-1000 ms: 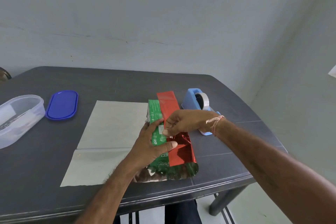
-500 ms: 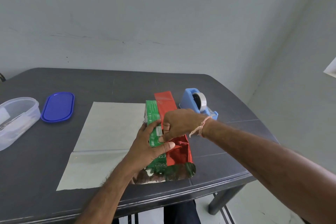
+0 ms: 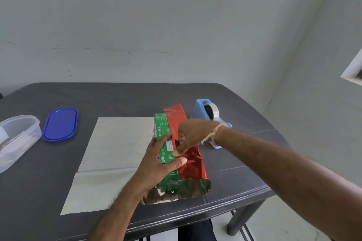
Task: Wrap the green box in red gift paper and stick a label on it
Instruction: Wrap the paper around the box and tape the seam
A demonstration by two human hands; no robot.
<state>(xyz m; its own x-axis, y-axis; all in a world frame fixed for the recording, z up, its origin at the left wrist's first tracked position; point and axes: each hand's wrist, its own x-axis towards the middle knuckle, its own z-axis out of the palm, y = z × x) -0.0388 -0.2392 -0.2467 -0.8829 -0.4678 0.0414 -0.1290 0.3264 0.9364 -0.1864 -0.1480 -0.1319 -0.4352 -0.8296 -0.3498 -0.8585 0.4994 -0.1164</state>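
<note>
The green box point(image 3: 161, 125) lies lengthways on the gift paper point(image 3: 115, 146), whose silvery inner side faces up. The paper's red outer side point(image 3: 193, 168) is folded up over the box's right side. My left hand point(image 3: 159, 162) grips the box from the left, thumb laid across its top. My right hand point(image 3: 189, 135) sits on top of the box at the edge of the red flap, its thumb pressing down on the box. Whether a piece of tape is under that thumb I cannot tell.
A blue tape dispenser point(image 3: 207, 112) with a clear roll stands just right of the box. A blue lid point(image 3: 60, 123) and a clear plastic container point(image 3: 16, 139) sit at the left of the dark table point(image 3: 235, 172). The table's front edge runs close below the paper.
My right hand has slid left from beside the dispenser onto the box top. My left hand keeps its hold on the box.
</note>
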